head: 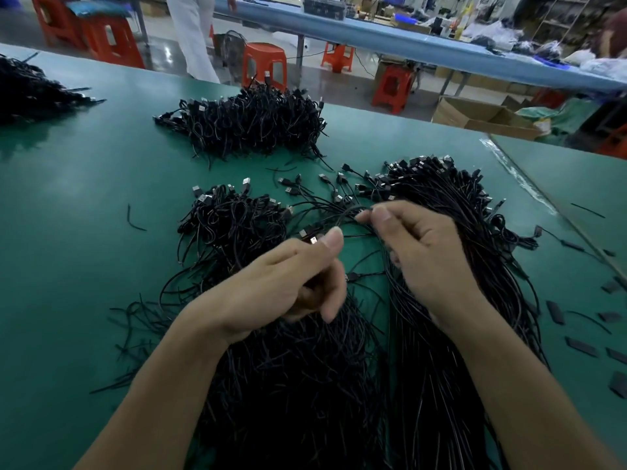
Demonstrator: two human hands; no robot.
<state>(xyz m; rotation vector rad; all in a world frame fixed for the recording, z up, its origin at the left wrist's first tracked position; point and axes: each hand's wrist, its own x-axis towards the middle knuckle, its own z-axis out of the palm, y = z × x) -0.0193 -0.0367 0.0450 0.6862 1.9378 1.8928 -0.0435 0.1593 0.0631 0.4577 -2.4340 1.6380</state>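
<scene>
Black USB cables lie in heaps on a green table [74, 205]. My left hand [291, 283] has its fingers curled round a cable, with a metal USB plug [310, 239] showing by the thumb tip. My right hand [414, 252] pinches a thin black cable [342, 212] between thumb and forefinger, just right of the left hand. Below both hands spreads a long bundle of straight cables [298, 385]. A second long bundle [451, 205], plug ends pointing away, runs under my right forearm.
A coiled cable heap [234, 222] sits left of my hands, a bigger one [254, 120] farther back, another [30, 89] at the far left. Short black pieces [556, 312] lie at the right. Red stools [264, 64], a cardboard box [475, 117] and a standing person [191, 32] are beyond the table.
</scene>
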